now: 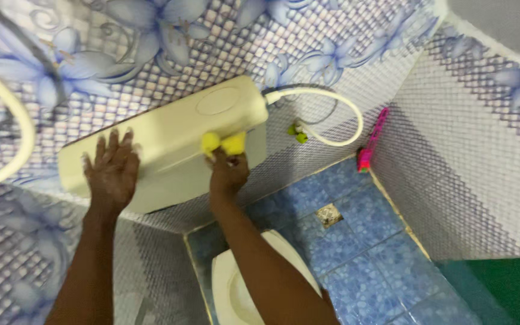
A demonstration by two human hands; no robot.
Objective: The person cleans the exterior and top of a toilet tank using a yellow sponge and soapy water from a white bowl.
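A cream toilet cistern (pixel 170 129) hangs on a tiled wall with blue flower patterns. My left hand (pixel 111 170) lies flat with spread fingers on the cistern's lid near its left end. My right hand (pixel 229 171) grips a yellow sponge (pixel 222 143) and presses it against the front edge of the cistern, right of the middle. Below my right forearm sits the white toilet bowl (pixel 230 289), partly hidden by the arm.
A white hose (pixel 338 102) loops from the cistern's right end to a green-capped valve (pixel 297 132). A pink brush (pixel 371 141) leans in the far corner. Blue pebble floor tiles hold a square drain (pixel 329 215). A white pipe (pixel 13 120) curves at left. A green surface (pixel 507 289) lies bottom right.
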